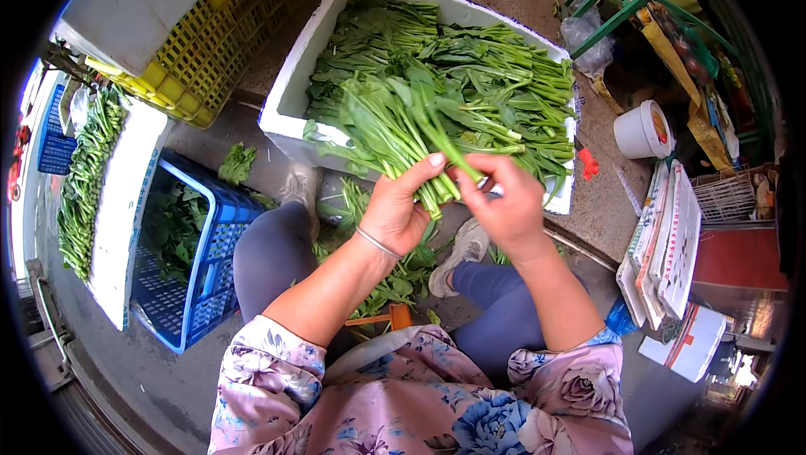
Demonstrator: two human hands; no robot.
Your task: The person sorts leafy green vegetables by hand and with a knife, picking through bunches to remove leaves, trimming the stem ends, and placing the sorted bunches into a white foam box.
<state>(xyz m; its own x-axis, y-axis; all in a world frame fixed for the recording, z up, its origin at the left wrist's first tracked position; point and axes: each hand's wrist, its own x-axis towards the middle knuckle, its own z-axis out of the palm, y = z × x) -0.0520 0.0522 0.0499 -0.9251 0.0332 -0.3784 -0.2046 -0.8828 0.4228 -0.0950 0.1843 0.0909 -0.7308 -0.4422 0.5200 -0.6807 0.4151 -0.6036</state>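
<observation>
My left hand is closed around the stems of a bunch of leafy greens, whose leaves point away from me. Beside it, my right hand pinches the cut end of a green stalk that lies against the bunch's right side. Behind both hands stands a white foam box filled with stalks of the same kind of greens, laid in rows. The bunch overlaps the box's near rim in this view. Loose leaves and stalks litter the floor between my feet, below the hands.
A blue plastic crate with leaves inside is at left, next to a white foam board bearing bundled greens. Yellow crates stand at upper left. To the right are a white bucket, stacked foam lids and a green metal frame.
</observation>
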